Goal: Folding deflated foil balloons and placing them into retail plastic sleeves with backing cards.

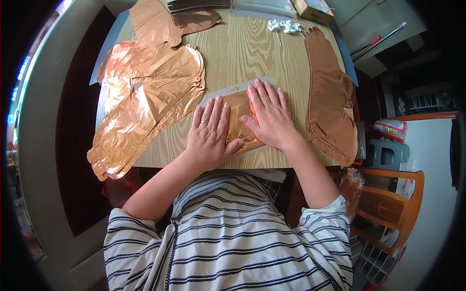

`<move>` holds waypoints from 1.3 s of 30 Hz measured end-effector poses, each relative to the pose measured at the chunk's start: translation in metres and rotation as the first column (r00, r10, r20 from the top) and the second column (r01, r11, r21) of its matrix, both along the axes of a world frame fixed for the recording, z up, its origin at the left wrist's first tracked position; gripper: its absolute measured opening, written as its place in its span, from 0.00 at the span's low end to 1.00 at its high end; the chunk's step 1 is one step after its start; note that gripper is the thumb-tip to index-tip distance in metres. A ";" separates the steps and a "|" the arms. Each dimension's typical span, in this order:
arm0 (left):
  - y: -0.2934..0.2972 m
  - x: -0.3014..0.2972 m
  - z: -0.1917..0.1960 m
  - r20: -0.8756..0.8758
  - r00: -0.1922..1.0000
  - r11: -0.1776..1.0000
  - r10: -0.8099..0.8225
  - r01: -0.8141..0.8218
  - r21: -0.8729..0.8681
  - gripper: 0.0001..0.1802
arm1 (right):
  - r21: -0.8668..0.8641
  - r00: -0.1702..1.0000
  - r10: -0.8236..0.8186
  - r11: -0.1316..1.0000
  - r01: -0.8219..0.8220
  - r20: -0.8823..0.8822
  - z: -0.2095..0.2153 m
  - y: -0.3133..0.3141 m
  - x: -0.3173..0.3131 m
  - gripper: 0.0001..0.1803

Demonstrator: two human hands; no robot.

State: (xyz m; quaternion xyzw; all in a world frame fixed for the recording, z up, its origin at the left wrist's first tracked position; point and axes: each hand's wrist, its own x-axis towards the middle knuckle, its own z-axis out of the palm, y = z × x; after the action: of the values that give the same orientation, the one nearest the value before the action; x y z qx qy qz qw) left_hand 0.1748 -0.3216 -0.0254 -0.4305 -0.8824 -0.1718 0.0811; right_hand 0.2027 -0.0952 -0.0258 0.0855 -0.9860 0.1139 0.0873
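A flat package with a pale hanging header lies near the table's front edge, copper-coloured foil showing inside it. Both palms press down on it. My left hand, with a ring on one finger, lies flat over its left part, fingers stretched away from me. Over the right part rests my right hand, its fingers straight and thumb pointing inward. Shiny copper foil balloons, uninflated and stacked, spread to the left of my left hand. A duller stack of copper foil balloons lies to the right.
The wood-grain table bears another copper foil piece at the far left. Small white ribbon-like bits sit at the far right, near a cardboard box. A wooden chair and a grey stool stand at the right.
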 end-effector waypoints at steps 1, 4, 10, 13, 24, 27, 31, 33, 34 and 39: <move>-0.001 0.000 -0.001 -0.005 1.000 1.000 0.004 -0.004 0.010 0.49 | 0.001 1.000 0.002 1.000 -0.002 -0.001 0.000 0.000 0.000 0.46; -0.003 -0.001 -0.001 -0.023 1.000 0.999 0.001 -0.002 -0.034 0.52 | -0.007 1.000 0.009 1.000 -0.009 0.004 0.002 0.000 0.000 0.45; 0.001 -0.003 0.025 0.120 0.992 0.994 0.027 -0.014 -0.110 0.54 | 0.000 1.000 0.006 1.000 -0.006 0.003 0.002 0.002 -0.001 0.45; 0.021 -0.005 0.030 0.028 0.999 1.000 0.021 -0.021 -0.005 0.53 | -0.008 0.999 0.014 1.000 -0.014 0.040 0.007 0.002 -0.001 0.45; 0.000 -0.011 0.006 0.079 0.995 0.996 -0.053 0.058 -0.065 0.52 | 0.001 0.999 0.015 1.000 -0.015 0.041 0.006 0.004 0.001 0.44; -0.002 -0.025 0.021 0.216 0.976 0.995 -0.039 0.059 -0.084 0.52 | 0.013 0.999 0.010 1.000 -0.010 0.048 0.005 0.003 0.001 0.44; 0.011 -0.018 0.033 0.163 0.986 0.996 -0.027 0.042 -0.084 0.52 | 0.024 0.999 0.019 1.000 -0.019 0.031 0.003 0.003 0.000 0.44; 0.016 -0.013 0.025 0.143 0.988 0.991 -0.065 0.080 -0.107 0.55 | 0.025 1.000 0.018 1.000 -0.018 0.013 0.003 0.004 0.001 0.44; 0.014 -0.013 0.021 0.156 0.985 0.990 -0.077 0.094 -0.106 0.57 | 0.028 1.000 0.019 0.999 -0.019 0.009 0.004 0.004 0.000 0.44; 0.003 -0.021 0.033 0.251 0.961 0.974 -0.114 0.157 -0.161 0.63 | 0.037 0.999 0.007 0.999 -0.008 0.032 0.005 0.002 0.000 0.44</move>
State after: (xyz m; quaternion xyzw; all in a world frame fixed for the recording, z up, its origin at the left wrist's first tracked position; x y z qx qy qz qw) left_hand 0.1541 -0.3190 0.0073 -0.4716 -0.8659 -0.1477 -0.0775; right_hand 0.2025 -0.0928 -0.0207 0.0888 -0.9888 0.0971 0.0696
